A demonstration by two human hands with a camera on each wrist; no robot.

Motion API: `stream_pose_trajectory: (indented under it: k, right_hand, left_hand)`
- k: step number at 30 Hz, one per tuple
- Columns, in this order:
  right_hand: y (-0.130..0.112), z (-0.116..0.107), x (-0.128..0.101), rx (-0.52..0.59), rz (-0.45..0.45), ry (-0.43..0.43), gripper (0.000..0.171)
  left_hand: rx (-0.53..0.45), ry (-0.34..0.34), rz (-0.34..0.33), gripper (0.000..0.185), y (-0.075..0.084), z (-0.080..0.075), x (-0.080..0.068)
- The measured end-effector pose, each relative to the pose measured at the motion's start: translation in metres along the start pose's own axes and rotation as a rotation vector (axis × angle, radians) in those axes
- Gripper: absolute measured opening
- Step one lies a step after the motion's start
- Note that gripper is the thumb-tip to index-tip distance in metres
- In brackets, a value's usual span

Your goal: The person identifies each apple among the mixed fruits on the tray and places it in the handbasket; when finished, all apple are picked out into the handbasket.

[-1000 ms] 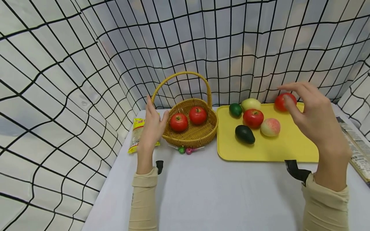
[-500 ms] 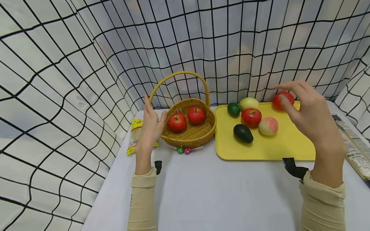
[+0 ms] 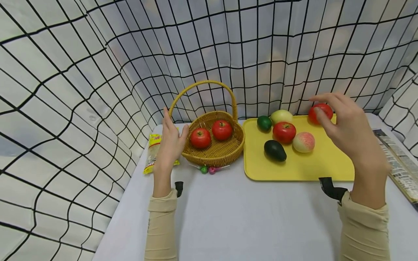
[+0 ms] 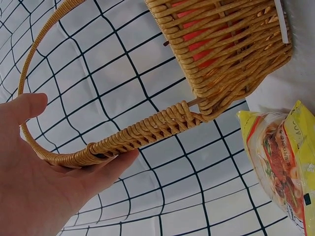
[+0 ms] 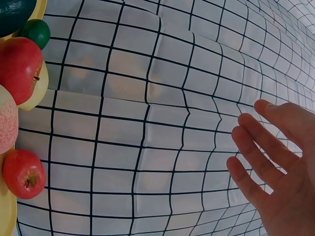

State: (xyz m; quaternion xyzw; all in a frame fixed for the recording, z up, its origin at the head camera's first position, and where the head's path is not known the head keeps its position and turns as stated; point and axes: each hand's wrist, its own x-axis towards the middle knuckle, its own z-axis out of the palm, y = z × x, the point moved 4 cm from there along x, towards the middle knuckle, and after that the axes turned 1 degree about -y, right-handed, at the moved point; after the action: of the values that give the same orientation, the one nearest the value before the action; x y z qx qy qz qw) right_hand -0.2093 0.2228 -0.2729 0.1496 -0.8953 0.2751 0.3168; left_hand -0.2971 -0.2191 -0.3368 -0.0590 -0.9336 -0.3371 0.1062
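My left hand (image 3: 169, 145) is raised beside the wicker basket (image 3: 213, 162), its fingers straight and the thumb apart. In the left wrist view that hand (image 4: 49, 182) lies beside the basket's handle (image 4: 133, 130), not curled round it; contact I cannot tell. Two red apples (image 3: 200, 138) sit in the basket. My right hand (image 3: 346, 134) hovers over the right part of the yellow tray (image 3: 313, 170), fingers loosely bent and holding nothing. It partly hides a red apple (image 3: 311, 116) at the tray's back. In the right wrist view the hand (image 5: 280, 167) has its fingers spread.
On the tray lie another red apple (image 3: 284, 132), a peach (image 3: 304, 142), a dark avocado (image 3: 275, 150), a small green fruit (image 3: 264, 123) and a pale yellow-green fruit (image 3: 282, 116). A yellow packet (image 3: 152, 152) and two lollipops (image 3: 212, 170) are near the basket. Black netting stands behind.
The head view has shifted slightly, so everything sits a little further left. Both hands keep nearly the same pose, and nothing has been taken or let go.
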Motion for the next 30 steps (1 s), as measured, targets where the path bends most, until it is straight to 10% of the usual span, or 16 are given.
stream_pose_trajectory:
  k: [30]
  right_hand:
    - [0.044,0.034,0.005,0.037,0.131,-0.193,0.03]
  left_hand:
    - [0.005,0.006,0.001,0.092,-0.001,0.001,0.002]
